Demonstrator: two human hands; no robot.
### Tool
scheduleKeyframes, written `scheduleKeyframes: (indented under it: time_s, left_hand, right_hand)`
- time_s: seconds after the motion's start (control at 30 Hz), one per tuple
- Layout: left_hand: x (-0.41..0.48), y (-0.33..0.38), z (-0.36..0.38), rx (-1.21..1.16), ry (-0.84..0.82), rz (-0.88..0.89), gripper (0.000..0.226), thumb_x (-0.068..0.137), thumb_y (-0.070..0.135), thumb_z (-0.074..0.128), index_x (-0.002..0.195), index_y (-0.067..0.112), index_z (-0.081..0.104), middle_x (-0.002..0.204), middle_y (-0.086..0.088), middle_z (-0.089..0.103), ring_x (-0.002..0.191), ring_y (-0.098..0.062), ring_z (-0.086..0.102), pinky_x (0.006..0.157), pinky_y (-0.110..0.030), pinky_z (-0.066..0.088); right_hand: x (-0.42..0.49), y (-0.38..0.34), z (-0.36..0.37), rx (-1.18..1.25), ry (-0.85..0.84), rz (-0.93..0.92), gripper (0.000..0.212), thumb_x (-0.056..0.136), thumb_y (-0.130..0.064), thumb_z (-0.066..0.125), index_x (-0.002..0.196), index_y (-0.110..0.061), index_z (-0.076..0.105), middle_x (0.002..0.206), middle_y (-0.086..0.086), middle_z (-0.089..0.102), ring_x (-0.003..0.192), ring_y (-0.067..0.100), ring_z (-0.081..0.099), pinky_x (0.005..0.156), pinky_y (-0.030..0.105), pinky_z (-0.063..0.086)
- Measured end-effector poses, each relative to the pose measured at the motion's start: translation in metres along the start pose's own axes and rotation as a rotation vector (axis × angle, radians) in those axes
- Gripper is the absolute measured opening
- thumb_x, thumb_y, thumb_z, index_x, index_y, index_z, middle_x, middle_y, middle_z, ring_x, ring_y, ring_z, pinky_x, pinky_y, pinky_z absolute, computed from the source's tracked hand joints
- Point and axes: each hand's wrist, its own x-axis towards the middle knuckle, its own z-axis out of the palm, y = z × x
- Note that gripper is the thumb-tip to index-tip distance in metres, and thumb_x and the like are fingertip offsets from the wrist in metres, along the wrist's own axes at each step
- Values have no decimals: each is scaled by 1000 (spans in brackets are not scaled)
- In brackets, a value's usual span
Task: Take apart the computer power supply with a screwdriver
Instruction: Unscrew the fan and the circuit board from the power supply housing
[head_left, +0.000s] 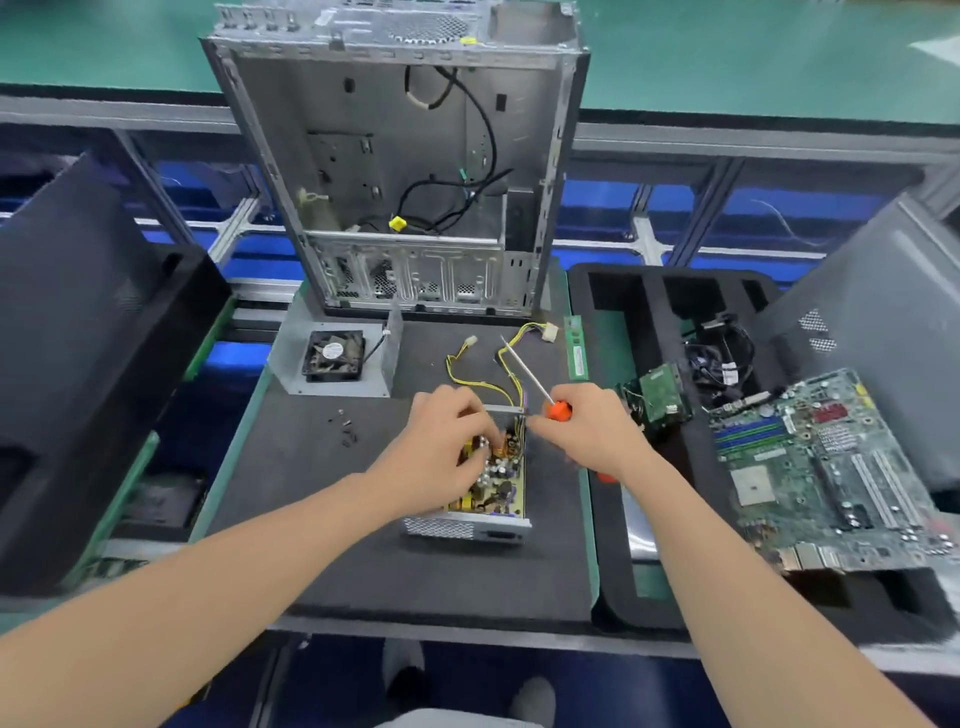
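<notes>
The opened power supply (488, 512) lies in the middle of the dark mat, its yellow circuit board (498, 483) exposed. Yellow and black cables (506, 358) run from it toward the case. My left hand (447, 441) reaches into the box, fingers curled on the board's parts. My right hand (587, 431) grips the orange-handled screwdriver (558, 410), its shaft pointing up and away to the left, and its fingertips touch the box's far right corner. The supply's removed cover with the black fan (335, 356) lies to the upper left.
An empty computer case (405, 171) stands upright behind the mat. Several loose screws (347, 428) lie left of the supply. A black foam tray (649, 312) on the right holds a motherboard (826, 467), a small green board (662, 397) and cables. Dark panels lean at both sides.
</notes>
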Motion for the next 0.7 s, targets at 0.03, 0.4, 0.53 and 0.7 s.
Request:
scheduleKeyframes:
  time_s: [0.03,0.4,0.53,0.7]
  left_hand:
    - [-5,3,2,-14,0,-16,16,87,13,72,95,27,74,97,9,54,95,-12,49,88,-34,32]
    - [-48,32,5,407,-380,96,43,97,63,51,85,22,49,81,3,63,78,-24,62,69,-37,49]
    - [-38,36,7,415,-518,-4,37,102,52,52,87,21,40,88,-5,67,85,-31,65,67,-39,46]
    - [-8,28,-28,351,-466,-5,33,94,50,61,83,24,44,78,4,61,81,-26,61,59,-36,30]
  right_hand:
    - [-3,5,2,20,-19,-4,39,87,-41,71,70,-15,47,61,5,58,49,26,67,58,46,62]
    - [-19,30,21,294,-138,34,16,84,-14,63,98,-21,62,73,6,74,49,18,66,51,38,62]
    - [-15,26,19,384,-129,73,35,78,-14,69,103,-23,45,75,11,73,50,23,64,55,43,60]
    - [-4,14,8,465,-88,83,37,75,-15,65,101,-26,41,67,3,70,53,24,64,60,50,56]
